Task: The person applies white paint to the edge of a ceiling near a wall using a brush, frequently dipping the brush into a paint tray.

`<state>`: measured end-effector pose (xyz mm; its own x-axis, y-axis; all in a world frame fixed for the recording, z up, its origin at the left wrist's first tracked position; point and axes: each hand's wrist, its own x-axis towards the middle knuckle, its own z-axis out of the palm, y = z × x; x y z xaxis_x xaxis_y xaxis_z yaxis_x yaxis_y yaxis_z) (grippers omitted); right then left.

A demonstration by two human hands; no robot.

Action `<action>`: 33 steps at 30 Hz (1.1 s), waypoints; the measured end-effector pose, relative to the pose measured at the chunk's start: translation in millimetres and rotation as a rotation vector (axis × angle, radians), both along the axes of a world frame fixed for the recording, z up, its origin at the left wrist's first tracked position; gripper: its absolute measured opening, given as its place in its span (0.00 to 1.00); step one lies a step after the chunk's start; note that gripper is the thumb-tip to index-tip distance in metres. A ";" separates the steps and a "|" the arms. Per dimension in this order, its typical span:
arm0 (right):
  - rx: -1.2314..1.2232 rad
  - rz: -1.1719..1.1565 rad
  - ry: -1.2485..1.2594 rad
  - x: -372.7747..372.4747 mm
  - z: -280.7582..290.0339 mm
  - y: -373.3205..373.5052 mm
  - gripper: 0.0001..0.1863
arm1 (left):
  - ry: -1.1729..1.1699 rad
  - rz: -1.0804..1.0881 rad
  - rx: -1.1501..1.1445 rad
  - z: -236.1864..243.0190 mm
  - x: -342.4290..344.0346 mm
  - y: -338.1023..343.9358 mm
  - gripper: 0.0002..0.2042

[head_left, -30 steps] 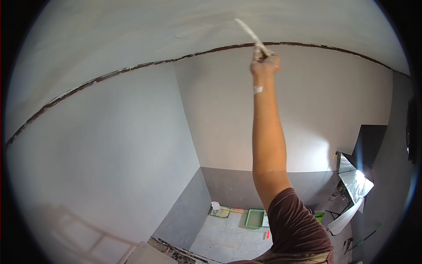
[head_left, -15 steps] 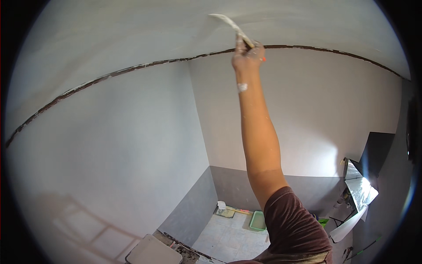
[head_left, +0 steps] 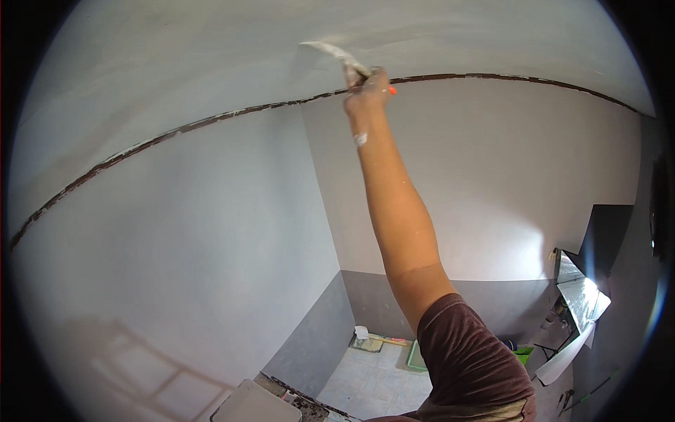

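My right arm reaches up, and my right hand [head_left: 369, 91] is closed around a putty knife [head_left: 336, 55]. Whitish paste smears its wide blade, and an orange handle end shows beside my hand. The blade's edge is on the pale ceiling [head_left: 190, 63], just above the dark brown strip [head_left: 267, 106] where ceiling and walls meet. White paste also marks my wrist and fingers. My left hand is out of view.
Below on the tiled floor lie a green tray [head_left: 416, 357] and a long yellowish stick [head_left: 390, 341]. A bright lamp with reflective panels [head_left: 583, 302] stands at right. A grey flat-topped thing [head_left: 259, 404] is at the lower edge. A ladder-like shadow falls on the left wall [head_left: 204, 232].
My right hand has moved left and slightly down in the picture with the putty knife, its blade along the ceiling. The whole view has shifted slightly.
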<state>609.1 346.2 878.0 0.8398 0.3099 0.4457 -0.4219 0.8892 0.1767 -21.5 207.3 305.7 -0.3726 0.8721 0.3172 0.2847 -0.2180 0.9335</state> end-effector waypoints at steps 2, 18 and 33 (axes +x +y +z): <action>0.130 -0.005 -0.022 21.3 -3.5 -24.6 0.11 | 0.003 -0.002 0.001 1.2 0.3 -1.3 0.11; -0.034 -0.295 0.170 168.8 -21.2 -70.5 0.08 | 0.100 0.049 0.073 2.7 2.1 5.7 0.13; 0.171 -0.745 0.000 78.3 -46.1 -144.8 0.11 | 0.034 0.081 0.009 -2.8 -3.9 5.2 0.09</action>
